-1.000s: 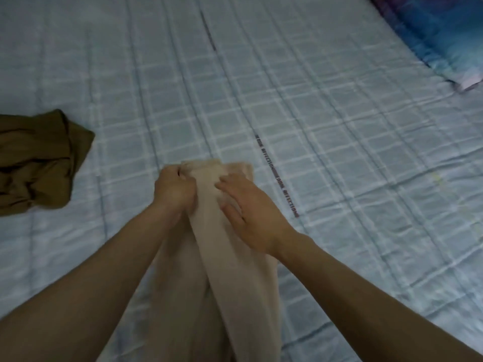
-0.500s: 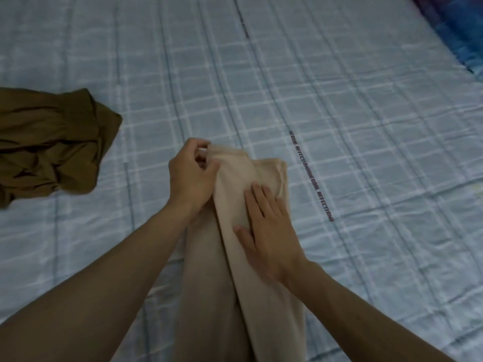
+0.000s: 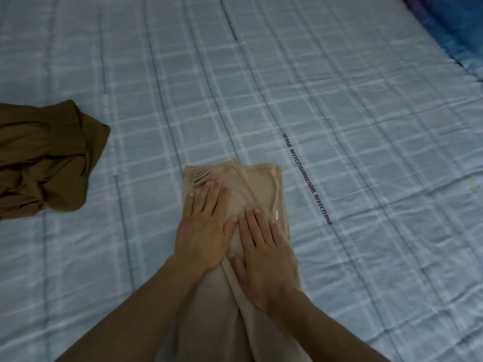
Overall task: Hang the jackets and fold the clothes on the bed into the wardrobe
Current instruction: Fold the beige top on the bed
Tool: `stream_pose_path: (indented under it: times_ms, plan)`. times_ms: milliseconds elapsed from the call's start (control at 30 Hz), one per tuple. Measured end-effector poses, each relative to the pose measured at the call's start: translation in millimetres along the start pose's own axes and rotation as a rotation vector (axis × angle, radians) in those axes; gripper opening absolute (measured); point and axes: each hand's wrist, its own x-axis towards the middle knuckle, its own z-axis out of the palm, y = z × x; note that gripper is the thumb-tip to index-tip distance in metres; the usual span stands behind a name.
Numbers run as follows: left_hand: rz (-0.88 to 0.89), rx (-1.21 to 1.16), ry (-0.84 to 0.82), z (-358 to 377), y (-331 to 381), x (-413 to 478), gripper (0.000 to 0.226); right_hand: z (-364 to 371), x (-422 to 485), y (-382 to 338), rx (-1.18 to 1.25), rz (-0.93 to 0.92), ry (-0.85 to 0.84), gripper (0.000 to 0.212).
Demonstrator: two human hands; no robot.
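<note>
A beige garment (image 3: 257,188) lies in a long narrow fold on the bed, running from the middle of the view down to the bottom edge. My left hand (image 3: 202,223) rests flat on its left half, fingers spread. Beside it, my right hand (image 3: 264,246) lies flat on the right half, palm down. Neither hand grips the cloth. A crumpled olive-brown garment (image 3: 44,163) sits at the left edge, apart from both hands.
The bed is covered by a light blue checked sheet (image 3: 366,152) with a printed text stripe. A dark blue patterned pillow or blanket (image 3: 454,30) lies at the top right corner.
My left hand has let go of the garment's top edge and now lies flat on it. The right hand has slid down slightly. The beige cloth lies flatter.
</note>
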Motion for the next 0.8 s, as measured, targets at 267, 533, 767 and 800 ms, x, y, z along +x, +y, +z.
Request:
stream_pose_path:
  times_ms: [267,533,767,800]
  plan:
    - [-0.022,0.024,-0.087,-2,2,1,0.073,4,4,1,0.019,-0.006,0.053,0.07]
    - [0.217,-0.065,-0.094,-5,53,-117,0.065,7,-80,-3,0.168,-0.092,-0.056,0.072]
    - [0.2,0.006,-0.149,5,61,-227,0.077,35,-171,-23,0.125,-0.143,0.048,0.073]
    - [0.187,0.017,-0.16,6,64,-240,0.079,37,-180,-25,0.127,-0.134,0.066,0.072]
